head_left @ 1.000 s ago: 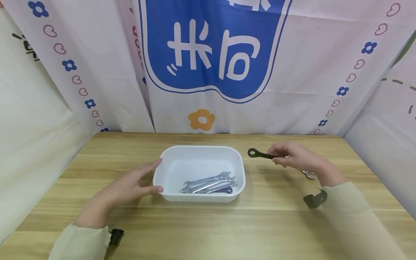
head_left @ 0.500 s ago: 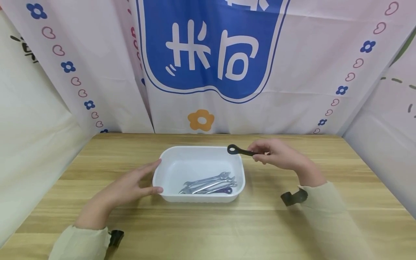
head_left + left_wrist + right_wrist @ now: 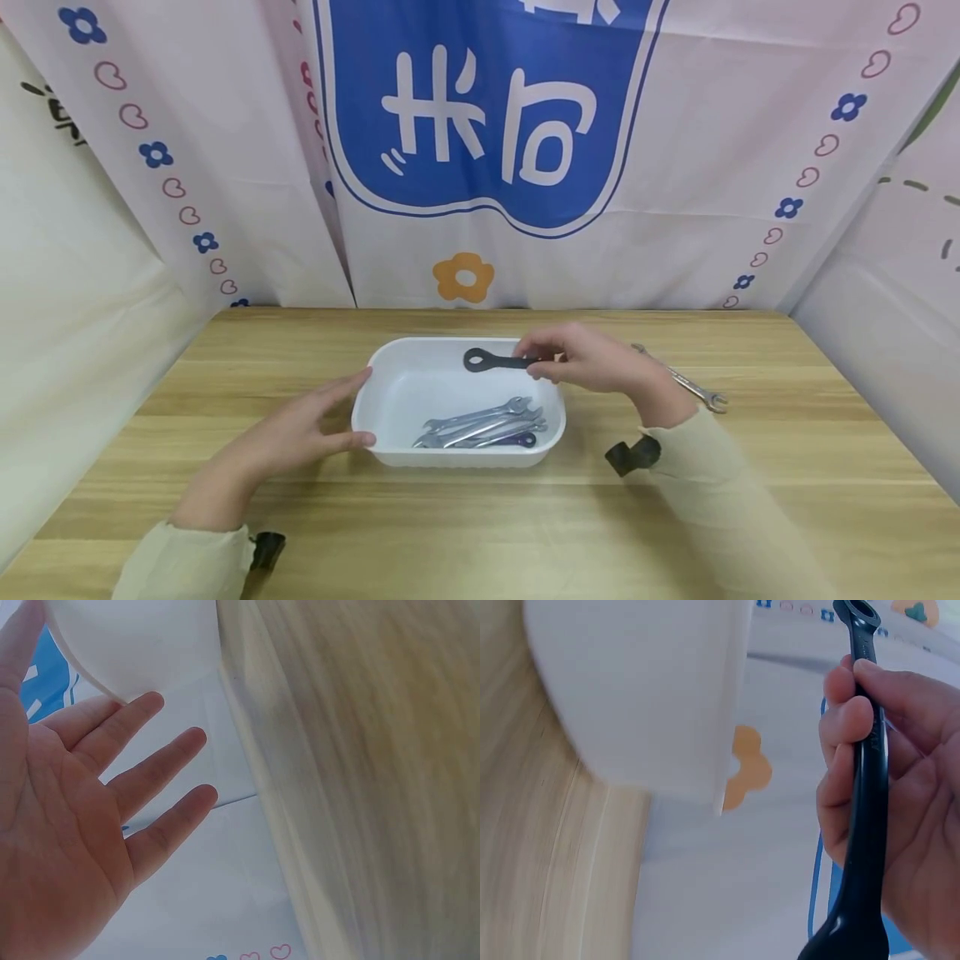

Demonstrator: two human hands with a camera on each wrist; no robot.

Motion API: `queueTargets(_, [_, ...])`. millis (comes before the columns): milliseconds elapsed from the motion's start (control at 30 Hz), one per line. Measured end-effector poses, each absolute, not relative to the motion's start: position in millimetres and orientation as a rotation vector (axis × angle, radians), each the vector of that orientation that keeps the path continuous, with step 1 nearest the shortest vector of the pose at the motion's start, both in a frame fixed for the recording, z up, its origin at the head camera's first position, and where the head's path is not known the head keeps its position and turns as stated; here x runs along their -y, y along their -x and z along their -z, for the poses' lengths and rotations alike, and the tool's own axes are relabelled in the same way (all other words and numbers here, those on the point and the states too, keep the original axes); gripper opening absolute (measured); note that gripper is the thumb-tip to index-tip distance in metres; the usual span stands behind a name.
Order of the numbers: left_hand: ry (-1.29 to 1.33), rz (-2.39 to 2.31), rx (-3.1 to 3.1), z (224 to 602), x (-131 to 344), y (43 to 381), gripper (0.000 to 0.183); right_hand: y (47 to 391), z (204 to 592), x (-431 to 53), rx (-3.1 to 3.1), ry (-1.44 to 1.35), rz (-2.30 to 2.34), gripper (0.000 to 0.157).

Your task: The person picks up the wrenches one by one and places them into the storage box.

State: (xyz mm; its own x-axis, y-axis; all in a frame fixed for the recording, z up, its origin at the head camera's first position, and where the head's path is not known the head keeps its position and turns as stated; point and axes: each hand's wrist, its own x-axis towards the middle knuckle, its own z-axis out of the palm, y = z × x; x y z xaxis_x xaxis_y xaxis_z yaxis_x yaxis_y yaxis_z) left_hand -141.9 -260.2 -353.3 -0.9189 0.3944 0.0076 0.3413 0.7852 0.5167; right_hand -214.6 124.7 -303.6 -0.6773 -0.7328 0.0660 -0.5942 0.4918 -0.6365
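Note:
A black wrench point(image 3: 495, 361) is pinched between the thumb and fingers of my right hand point(image 3: 573, 358), above the right back part of a white plastic tub point(image 3: 405, 354). Its ring end points left; in the right wrist view the wrench point(image 3: 868, 795) runs along the curled fingers. Several silver wrenches point(image 3: 480, 421) and one with a purple ring end point(image 3: 527, 439) lie in the tub's front right. With fingers spread straight, my left hand point(image 3: 292, 425) touches the tub's left rim. In the left wrist view its fingertips point(image 3: 154, 701) rest by the tub wall.
Another silver wrench point(image 3: 693, 387) lies on the wooden table point(image 3: 480, 533) right of the tub, partly covered by the right forearm. Printed cloth point(image 3: 675, 267) hangs behind the table and at both sides.
My right hand has carried the black wrench leftward from beside the tub to over it. The silver wrench on the table has come further into view. My left hand stays at the rim.

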Motion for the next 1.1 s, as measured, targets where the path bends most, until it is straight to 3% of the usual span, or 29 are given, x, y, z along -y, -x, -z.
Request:
queueTargets(533, [-0.594, -0.808, -2.869, 354.4, 260.8, 141.9, 0.089, 221.4, 319.8, -62.6, -2.299, 1.36, 1.06, 0.021])
queueTargets(1100, [-0.6, -0.808, -2.867, 354.8, 262.3, 143.0, 0.09, 247.1, 357.3, -45.9, -2.323, 1.082, 1.082, 0.024])
